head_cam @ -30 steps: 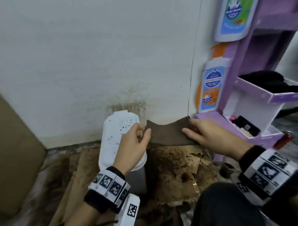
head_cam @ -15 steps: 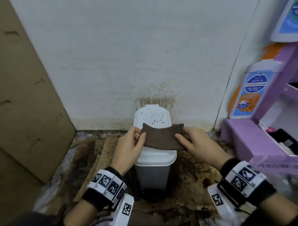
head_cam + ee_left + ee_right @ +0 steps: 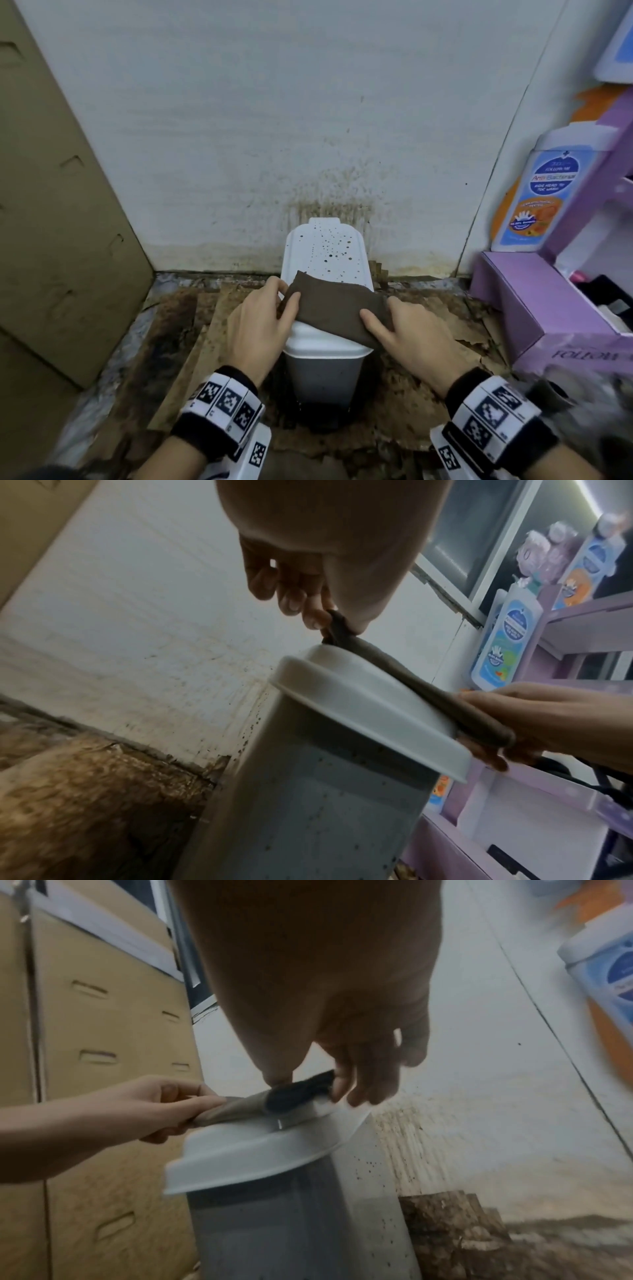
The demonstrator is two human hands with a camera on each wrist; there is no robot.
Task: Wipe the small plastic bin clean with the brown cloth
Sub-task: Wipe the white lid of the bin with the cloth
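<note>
A small white plastic bin [image 3: 323, 370] stands against the wall, its lid [image 3: 325, 253] speckled with dark spots. The brown cloth [image 3: 337, 306] lies stretched across the near half of the lid. My left hand [image 3: 265, 320] pinches the cloth's left end between thumb and fingers. My right hand [image 3: 407, 330] pinches its right end at the lid's edge. In the left wrist view the cloth [image 3: 411, 683] runs flat over the lid [image 3: 363, 710] between both hands. In the right wrist view the cloth [image 3: 274, 1099] rests on the lid [image 3: 260, 1148] the same way.
Stained, torn cardboard [image 3: 421, 387] covers the floor around the bin. A tall cardboard box [image 3: 44, 212] stands at the left. A purple display stand [image 3: 534, 308] with a blue and orange bottle cutout [image 3: 534, 202] stands at the right. The wall [image 3: 329, 209] behind is splattered brown.
The view has swung left, bringing the bin to the middle. Both hands have lowered the stretched cloth from in front of the wall onto the bin's lid.
</note>
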